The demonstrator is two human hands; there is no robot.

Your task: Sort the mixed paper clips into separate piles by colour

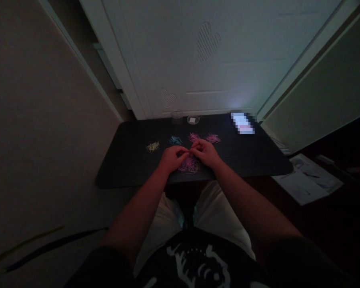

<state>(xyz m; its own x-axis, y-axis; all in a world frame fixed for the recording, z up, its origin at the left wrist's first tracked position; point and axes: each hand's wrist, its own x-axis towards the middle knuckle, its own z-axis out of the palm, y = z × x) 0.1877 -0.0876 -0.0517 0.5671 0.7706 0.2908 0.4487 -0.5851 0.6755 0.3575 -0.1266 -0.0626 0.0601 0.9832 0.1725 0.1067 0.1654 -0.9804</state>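
Note:
A mixed pile of small thin pieces (189, 165), mostly pink and purple, lies near the front edge of the dark table; they look like tiny elastic bands, though their kind is hard to make out. Over its far side, my left hand (174, 157) and my right hand (205, 153) meet with fingertips pinched. Whatever is between the fingers is too small to tell. Beyond them sit separate little heaps: a yellowish one (153, 147), a blue one (175, 140), a pink one (193, 137) and another pink one (213, 138).
At the back of the black table (126, 160) stand a clear container (177, 117) and a round clear lid (193, 120) with a white label. A lit phone (243, 122) lies at the back right. A white panel with hearts (208, 42) rises behind. Papers (307, 179) lie lower right.

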